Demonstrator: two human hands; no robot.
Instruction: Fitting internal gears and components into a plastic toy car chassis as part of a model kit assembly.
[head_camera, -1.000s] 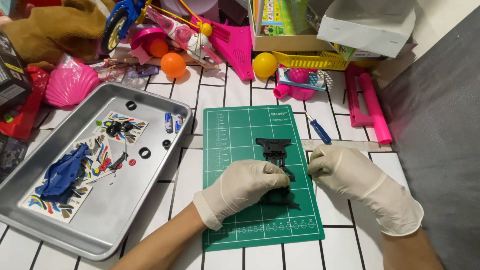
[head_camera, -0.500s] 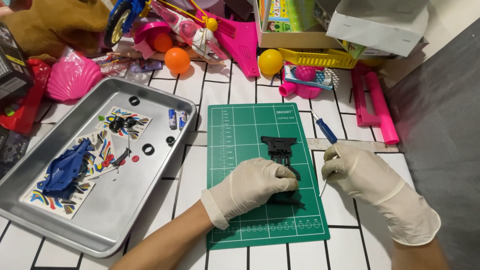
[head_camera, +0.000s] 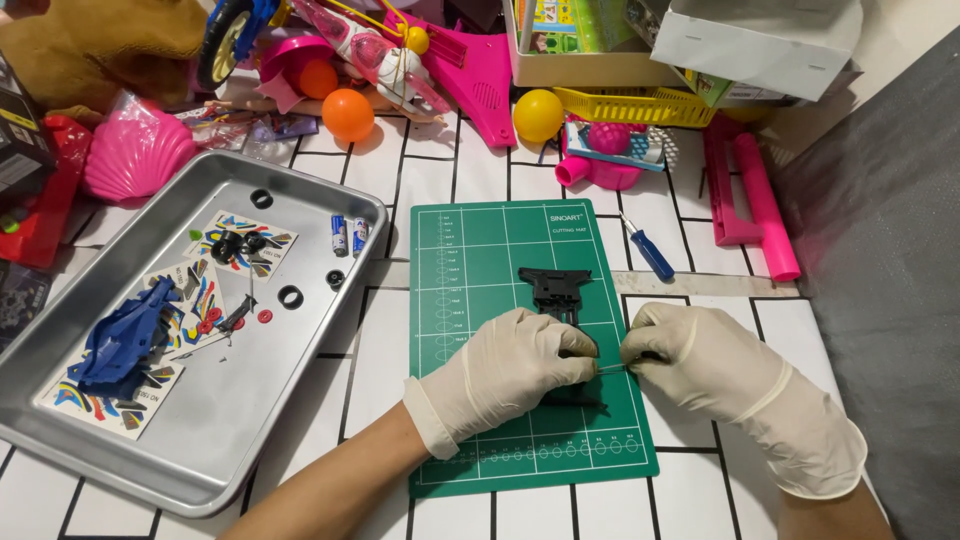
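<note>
One black chassis (head_camera: 558, 292) lies on the green cutting mat (head_camera: 480, 250), its near end hidden under the left hand (head_camera: 510, 375), whose fingers press it down. The right hand (head_camera: 715, 375) pinches one thin tool (head_camera: 612, 368), mostly hidden. Left, one metal tray (head_camera: 250, 420) holds two batteries (head_camera: 348, 236) and one blue car shell (head_camera: 125, 335). One blue screwdriver (head_camera: 645, 250) lies far right on the counter (head_camera: 385, 340).

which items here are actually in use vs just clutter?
In use:
left hand pressing the black plastic chassis part
right hand pinching a thin metal rod
green cutting mat

Lying about:
blue-handled screwdriver
metal tray with blue car body shell
orange ball
pink shell toy
</note>
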